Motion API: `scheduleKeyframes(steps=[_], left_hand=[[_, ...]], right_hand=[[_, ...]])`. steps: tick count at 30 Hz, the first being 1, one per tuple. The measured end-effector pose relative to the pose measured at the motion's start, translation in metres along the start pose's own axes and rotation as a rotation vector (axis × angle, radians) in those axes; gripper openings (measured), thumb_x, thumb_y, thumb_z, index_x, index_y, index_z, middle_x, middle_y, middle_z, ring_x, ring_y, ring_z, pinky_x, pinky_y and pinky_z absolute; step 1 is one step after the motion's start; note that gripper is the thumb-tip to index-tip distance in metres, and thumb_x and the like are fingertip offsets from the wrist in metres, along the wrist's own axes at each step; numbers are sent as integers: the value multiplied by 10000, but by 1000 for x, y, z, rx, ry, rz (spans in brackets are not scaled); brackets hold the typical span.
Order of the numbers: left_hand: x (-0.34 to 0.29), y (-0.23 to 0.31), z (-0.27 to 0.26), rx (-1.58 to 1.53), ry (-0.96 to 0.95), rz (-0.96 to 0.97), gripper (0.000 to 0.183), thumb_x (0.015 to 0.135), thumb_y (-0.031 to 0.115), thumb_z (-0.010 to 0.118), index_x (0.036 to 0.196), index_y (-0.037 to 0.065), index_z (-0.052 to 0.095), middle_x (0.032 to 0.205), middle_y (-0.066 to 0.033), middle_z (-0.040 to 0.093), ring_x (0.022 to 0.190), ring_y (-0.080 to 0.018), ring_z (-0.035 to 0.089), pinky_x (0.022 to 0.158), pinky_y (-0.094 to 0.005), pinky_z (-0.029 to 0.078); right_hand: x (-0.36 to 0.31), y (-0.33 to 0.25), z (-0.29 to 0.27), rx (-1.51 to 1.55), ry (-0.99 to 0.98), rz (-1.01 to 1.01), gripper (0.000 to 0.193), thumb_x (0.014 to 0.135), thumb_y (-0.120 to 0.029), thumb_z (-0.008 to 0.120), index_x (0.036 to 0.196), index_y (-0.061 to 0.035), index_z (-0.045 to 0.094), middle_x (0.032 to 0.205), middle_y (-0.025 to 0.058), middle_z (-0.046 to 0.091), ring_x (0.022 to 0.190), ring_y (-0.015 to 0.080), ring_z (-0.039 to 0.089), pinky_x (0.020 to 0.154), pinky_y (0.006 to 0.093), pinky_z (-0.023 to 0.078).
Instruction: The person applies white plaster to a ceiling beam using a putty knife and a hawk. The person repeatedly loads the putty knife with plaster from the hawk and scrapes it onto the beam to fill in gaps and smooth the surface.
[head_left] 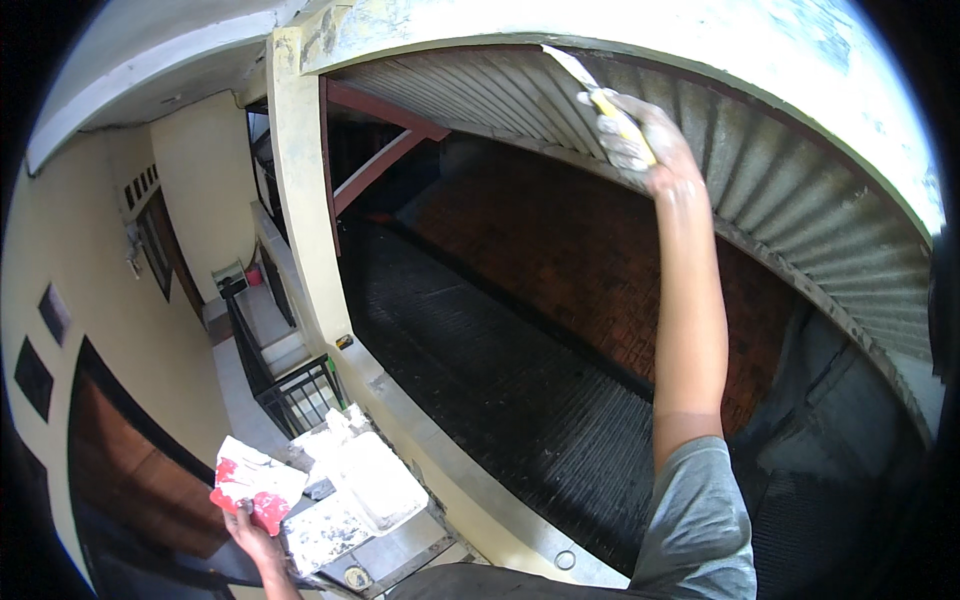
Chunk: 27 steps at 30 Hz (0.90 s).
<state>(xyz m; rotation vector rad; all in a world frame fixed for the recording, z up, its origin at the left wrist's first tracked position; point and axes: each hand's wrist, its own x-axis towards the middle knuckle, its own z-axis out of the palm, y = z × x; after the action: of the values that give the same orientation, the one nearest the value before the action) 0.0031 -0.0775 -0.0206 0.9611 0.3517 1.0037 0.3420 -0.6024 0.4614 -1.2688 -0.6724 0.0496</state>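
High up on the right, my right hand [662, 140] is closed around the yellow handle of a putty knife [572, 70]. White smears cover its fingers. The knife's blade points up and left, at the lower edge of the pale beam [455, 22]; whether it touches cannot be made out. Low on the left, my left hand [252, 537] grips a flat red board [268, 510] by its lower edge. White paste [245, 462] coats much of that board. Beside it, a white tub [385, 485] stands on a white-spattered surface [325, 530].
A yellowish column [300, 190] rises left of the opening, above a low ledge [455, 465]. Corrugated roofing [790, 190] lies beyond my right hand, with dark paving [480, 330] far below. Black railings [300, 395] border the walkway on the left. A small round container [357, 577] sits near the tub.
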Motion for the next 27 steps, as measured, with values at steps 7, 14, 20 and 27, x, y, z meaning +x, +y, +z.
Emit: scheduleKeyframes(steps=[7,14,20,27], left_hand=[[-1,1,2,-7,23,-17,499,950,44,548,1438,-30,474,1306,-140,605,1132,-236,646,984,-381,538],[-2,3,0,-23,40,10,473,952,42,552,1415,-35,496,1282,-128,625,1128,-228,649,978,-381,537],[7,22,11,-87,21,11,459,964,76,558,1402,-53,512,1301,-139,631,1154,-238,650,984,-384,532],[3,89,129,-250,-106,-159,329,981,142,565,1260,-29,604,1160,-111,689,1038,-201,705,925,-347,575]], right_hand=[[49,10,-10,165,39,102,266,1074,-185,474,1139,38,602,675,12,511,440,49,382,335,193,302],[50,16,3,43,84,54,260,1069,-212,490,1133,3,620,672,5,528,442,54,391,342,203,303],[-39,72,78,-175,60,-147,291,1040,-245,541,1207,-19,615,675,35,565,412,71,432,350,214,324],[-135,229,191,-213,-90,-405,380,1057,-291,571,1231,47,575,732,70,601,524,77,486,438,216,385]])
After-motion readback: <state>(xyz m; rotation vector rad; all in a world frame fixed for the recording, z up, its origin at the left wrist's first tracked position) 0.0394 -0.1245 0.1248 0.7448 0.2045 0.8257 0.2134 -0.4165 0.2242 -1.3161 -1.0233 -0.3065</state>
